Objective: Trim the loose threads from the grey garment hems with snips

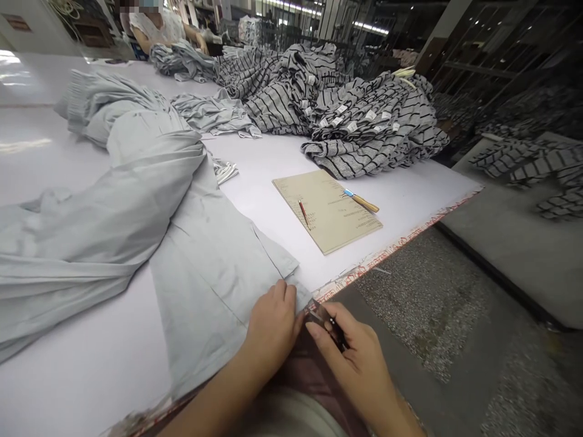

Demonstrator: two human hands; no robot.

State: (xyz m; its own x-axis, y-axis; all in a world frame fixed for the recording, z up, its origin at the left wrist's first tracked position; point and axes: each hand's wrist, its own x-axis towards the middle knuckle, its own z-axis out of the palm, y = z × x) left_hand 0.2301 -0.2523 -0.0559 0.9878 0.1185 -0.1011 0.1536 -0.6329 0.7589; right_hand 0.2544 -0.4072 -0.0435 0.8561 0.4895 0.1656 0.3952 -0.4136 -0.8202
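Observation:
A light grey-blue garment (204,273) lies spread over the table, with one end at the table's front edge. My left hand (273,321) is closed on that end, its fingers gathered on the cloth near the corner. Close beside it, my right hand (355,349) grips a pair of small dark thread snips (336,331) between thumb and fingers. The snips' tips point toward the cloth by my left fingertips. Whether the blades touch the cloth or a thread is too small to tell.
On the white table (255,176) lies a cardboard sheet (332,224) with a red pen (303,213) and a wooden-handled tool (364,201). Striped garments (378,121) are heaped behind. More grey cloth (136,133) is bunched at left. A person (159,30) is at the far side.

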